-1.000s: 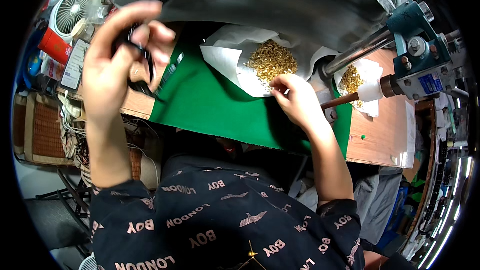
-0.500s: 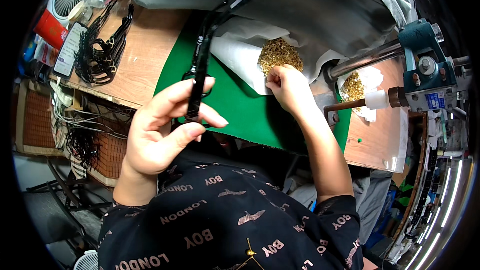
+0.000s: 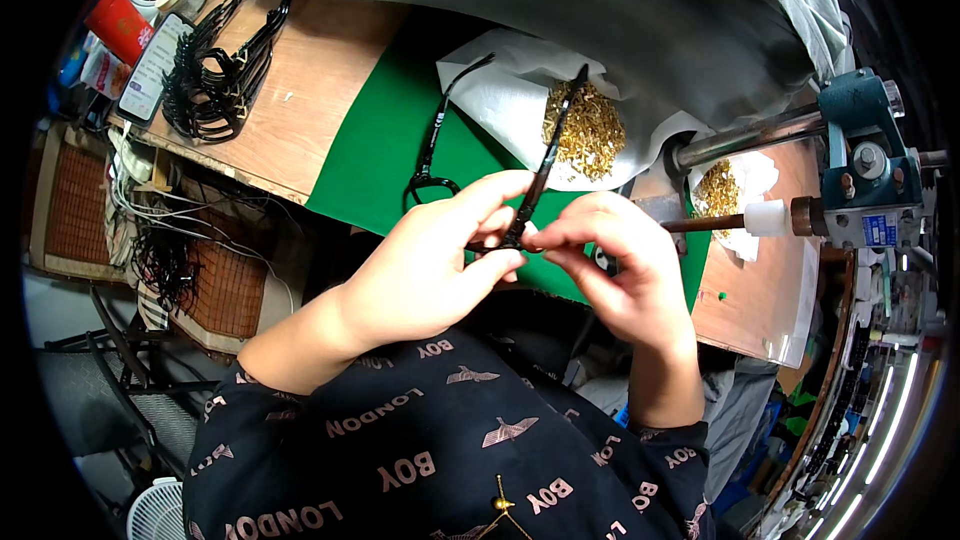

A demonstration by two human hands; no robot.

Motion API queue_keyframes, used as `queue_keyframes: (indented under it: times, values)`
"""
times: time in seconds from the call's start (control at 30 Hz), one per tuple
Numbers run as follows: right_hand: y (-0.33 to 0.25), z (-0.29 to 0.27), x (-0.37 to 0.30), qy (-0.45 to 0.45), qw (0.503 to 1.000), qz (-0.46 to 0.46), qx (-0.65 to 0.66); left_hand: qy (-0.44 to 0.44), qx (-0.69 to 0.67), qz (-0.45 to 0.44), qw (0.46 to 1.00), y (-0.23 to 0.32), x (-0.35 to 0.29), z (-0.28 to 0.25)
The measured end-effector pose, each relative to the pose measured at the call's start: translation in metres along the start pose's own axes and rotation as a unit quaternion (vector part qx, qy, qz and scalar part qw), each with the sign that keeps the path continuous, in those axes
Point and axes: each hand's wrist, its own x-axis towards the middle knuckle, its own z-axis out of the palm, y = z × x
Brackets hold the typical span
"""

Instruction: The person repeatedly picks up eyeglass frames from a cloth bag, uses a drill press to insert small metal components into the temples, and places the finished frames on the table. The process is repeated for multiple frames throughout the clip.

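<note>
l hand [image 3: 425, 265]: mine, holding the black glasses [image 3: 541, 177] near the front.
r hand [image 3: 638, 268]: finger & thumb pinched at the glasses' corner; can't tell what's btwn them.
glasses: up in front of me, over the green cloth [image 3: 350, 165], both arms pointing away.
gold bits [image 3: 590, 140]: pile on a white sheet [image 3: 490, 120], past my hands.
table [image 3: 320, 80]: black frames [image 3: 190, 90] on the l side, next to a phone [image 3: 152, 75].

My shirt [image 3: 440, 430] is black and short-sleeved, with pinkish lettering [image 3: 409, 471] and winged motifs [image 3: 510, 431]. A gold-coloured bead [image 3: 502, 504] dots its front. My hands [image 3: 420, 262] are bare.
</note>
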Motion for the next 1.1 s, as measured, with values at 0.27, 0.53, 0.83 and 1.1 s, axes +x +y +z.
queue_keyframes:
  times: [0.27, 0.53, 0.83, 1.1]
  values:
    - [0.007, 0.004, -0.009, 0.045, 0.998, -0.028, -0.039, -0.032, 0.136, 0.015, 0.990, 0.007, 0.005, 0.010]
    - [0.024, 0.011, -0.020, 0.109, 0.966, 0.067, 0.223, -0.048, 0.049, 0.015, 0.998, 0.004, 0.003, 0.018]
    - [0.017, -0.006, -0.034, -0.001, 0.891, 0.256, 0.374, -0.046, 0.173, 0.163, 0.970, -0.005, 0.010, 0.037]
    - [0.025, -0.025, -0.071, 0.197, 0.902, 0.120, 0.365, -0.060, -0.210, 0.041, 0.975, 0.031, 0.041, 0.079]
